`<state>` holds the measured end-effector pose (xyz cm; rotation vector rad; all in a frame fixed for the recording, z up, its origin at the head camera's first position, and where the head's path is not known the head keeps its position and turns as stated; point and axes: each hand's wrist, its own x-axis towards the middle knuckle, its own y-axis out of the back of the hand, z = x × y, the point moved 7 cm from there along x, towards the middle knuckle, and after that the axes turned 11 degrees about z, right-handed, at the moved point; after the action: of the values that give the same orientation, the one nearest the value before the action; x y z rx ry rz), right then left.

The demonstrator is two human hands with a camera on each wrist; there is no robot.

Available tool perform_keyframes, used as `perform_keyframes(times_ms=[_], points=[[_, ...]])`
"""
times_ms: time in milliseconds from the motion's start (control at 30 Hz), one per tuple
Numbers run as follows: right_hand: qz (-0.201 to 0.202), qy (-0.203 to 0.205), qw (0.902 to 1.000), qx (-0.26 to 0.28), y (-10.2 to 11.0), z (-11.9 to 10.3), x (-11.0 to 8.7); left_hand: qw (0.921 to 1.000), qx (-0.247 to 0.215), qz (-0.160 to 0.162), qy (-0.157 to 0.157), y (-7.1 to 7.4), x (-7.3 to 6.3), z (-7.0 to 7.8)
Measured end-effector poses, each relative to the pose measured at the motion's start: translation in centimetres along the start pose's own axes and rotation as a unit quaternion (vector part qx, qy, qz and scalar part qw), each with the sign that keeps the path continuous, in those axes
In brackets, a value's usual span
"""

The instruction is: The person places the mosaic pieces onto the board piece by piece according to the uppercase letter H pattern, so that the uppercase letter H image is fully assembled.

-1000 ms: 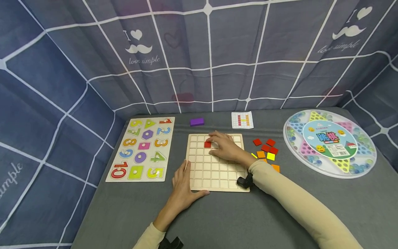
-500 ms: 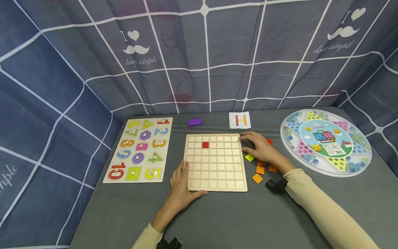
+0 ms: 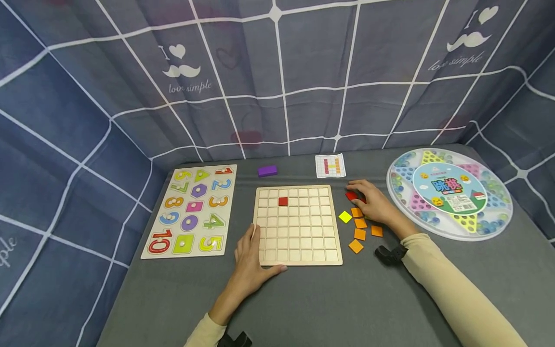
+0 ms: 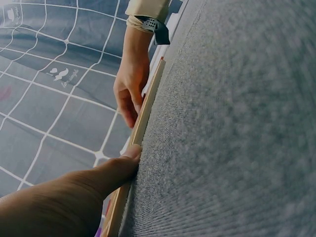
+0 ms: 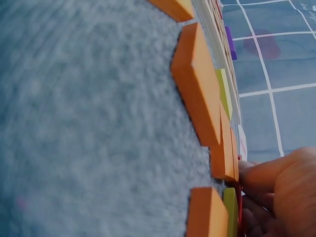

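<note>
A square wooden grid board (image 3: 299, 226) lies mid-table with one red tile (image 3: 283, 201) in an upper-left cell. My left hand (image 3: 251, 270) rests at its lower-left corner, fingers straight along the left side and thumb against the near edge. The left wrist view shows that thumb (image 4: 118, 170) touching the board's edge. Right of the board, my right hand (image 3: 374, 206) is over the red tiles, thumb and fingers curled round a loose red tile (image 3: 351, 195); the palm hides others. Nearby lie several orange tiles (image 3: 360, 234) and a yellow tile (image 3: 345, 217).
Behind the board are a purple block (image 3: 267, 170) and a small card (image 3: 330, 166) with a coloured grid pattern. A number-and-shape puzzle board (image 3: 187, 212) lies at the left, a round Chinese checkers set (image 3: 451, 193) at the right. A grey cloth (image 3: 130, 91) hangs behind.
My right hand has moved right, off the board and onto the loose tiles, leaving the red tile in its cell. Some orange and yellow tiles have shifted. My left hand stays at the board's corner.
</note>
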<state>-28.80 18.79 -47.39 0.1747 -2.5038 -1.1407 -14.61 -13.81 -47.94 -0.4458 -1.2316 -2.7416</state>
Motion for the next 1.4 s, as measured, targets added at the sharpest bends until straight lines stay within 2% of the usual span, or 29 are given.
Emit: perform_keyframes(times_ms=[367,733,1400], points=[[0.034,0.005,0.9994,0.002,0.23,0.13,0.43,1.0,0.005,0.007,-0.004,0.04,0.3,0.08],[0.037,0.004,0.9993,-0.011,-0.27,0.22,0.16,1.0,0.001,0.003,-0.006,-0.01,0.15,0.01],[0.048,0.006,0.9988,0.006,-0.35,0.27,-0.15,1.0,-0.006,0.003,-0.007,0.1,0.03,0.16]])
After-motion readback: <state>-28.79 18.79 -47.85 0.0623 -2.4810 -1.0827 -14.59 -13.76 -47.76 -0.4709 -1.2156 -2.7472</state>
